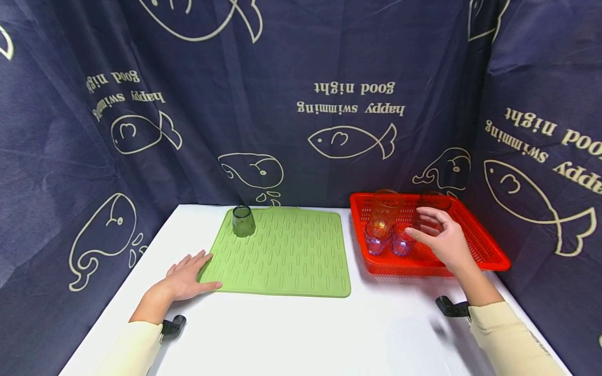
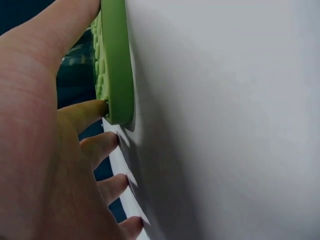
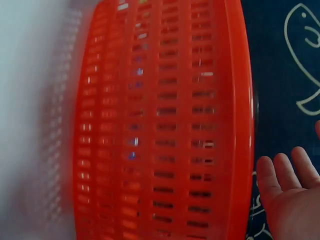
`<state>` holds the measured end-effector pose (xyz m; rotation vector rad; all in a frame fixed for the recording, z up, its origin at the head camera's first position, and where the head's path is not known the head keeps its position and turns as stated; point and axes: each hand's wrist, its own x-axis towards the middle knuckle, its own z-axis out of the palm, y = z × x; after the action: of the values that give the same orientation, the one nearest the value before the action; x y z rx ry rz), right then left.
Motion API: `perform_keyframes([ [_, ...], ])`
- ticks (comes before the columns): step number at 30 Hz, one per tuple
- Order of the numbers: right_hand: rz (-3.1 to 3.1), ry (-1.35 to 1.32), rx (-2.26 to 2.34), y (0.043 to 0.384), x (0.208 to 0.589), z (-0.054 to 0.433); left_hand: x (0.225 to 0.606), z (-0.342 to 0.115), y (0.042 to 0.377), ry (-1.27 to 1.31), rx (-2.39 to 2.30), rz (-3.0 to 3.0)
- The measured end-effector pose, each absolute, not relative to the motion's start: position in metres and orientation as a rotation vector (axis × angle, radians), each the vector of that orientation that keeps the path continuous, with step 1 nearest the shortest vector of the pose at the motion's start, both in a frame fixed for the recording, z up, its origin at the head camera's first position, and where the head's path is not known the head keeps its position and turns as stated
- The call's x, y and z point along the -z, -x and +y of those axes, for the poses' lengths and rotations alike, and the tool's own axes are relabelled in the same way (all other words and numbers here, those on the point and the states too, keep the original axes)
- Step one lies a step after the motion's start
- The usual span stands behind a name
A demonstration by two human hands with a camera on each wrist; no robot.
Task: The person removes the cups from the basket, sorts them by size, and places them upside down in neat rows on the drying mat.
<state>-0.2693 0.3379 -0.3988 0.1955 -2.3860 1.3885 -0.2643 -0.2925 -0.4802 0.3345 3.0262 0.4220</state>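
My left hand [image 1: 185,277] rests spread at the front left corner of a green drying mat [image 1: 287,261]. In the left wrist view its thumb and index finger [image 2: 87,114] touch the mat's edge, with the other fingertips down on the white surface. A dark tinted glass [image 1: 243,223] stands narrower end up on the mat's back left. My right hand [image 1: 444,237] hovers over a red slotted basket [image 1: 486,256], fingers loosely bent and holding nothing. Beside it in the basket are two small purplish glasses [image 1: 378,239], an amber tumbler [image 1: 385,209] and a dark-rimmed glass [image 1: 435,197], partly hidden by the hand.
The white table [image 1: 291,334] runs along the front and between mat and basket. Dark blue curtains [image 1: 282,78] with fish prints hang close behind and on both sides. The basket's slotted wall [image 3: 170,125] fills much of the right wrist view.
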Motion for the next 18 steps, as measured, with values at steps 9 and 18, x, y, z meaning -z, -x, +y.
perform_keyframes([
  [9, -2.552, -0.190, -1.371, 0.279, 0.395, 0.355, 0.478, -0.292, 0.264, -0.330, -0.414, 3.030],
  [18, -2.760, -0.186, -1.296, 0.286, 0.393, 0.366, 0.479, -0.292, 0.264, -0.329, -0.428, 3.032],
])
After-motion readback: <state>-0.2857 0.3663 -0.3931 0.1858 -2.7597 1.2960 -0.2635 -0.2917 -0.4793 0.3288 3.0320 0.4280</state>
